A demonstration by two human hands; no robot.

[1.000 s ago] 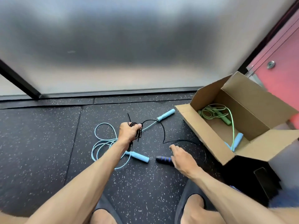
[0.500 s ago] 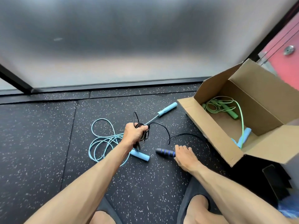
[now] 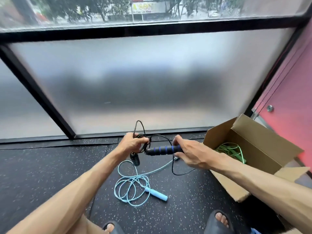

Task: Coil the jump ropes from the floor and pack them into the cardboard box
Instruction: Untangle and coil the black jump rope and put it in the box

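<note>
The left hand (image 3: pixel 130 144) is clenched round a bunch of loops of the black rope (image 3: pixel 143 144), held up above the floor (image 3: pixel 50 174); a plain handle (image 3: pixel 135 159) of that rope dangles just below the fist; the right hand (image 3: pixel 191 153) grasps the banded handle (image 3: pixel 162 150), black with blue rings, which lies level between the two hands; a slack loop of black cord sags beneath the right wrist. The blue rope (image 3: pixel 131 184) lies in loose rings on the floor under the hands, with its blue handle (image 3: pixel 157 194) at the near side; its far end seems to run under the right hand, though that bit is blurred. The box (image 3: pixel 263 149) stands open on the right, beside the right forearm; a green rope (image 3: pixel 230 149) lies inside it; frosted glass (image 3: pixel 135 81) rises behind it all.
</note>
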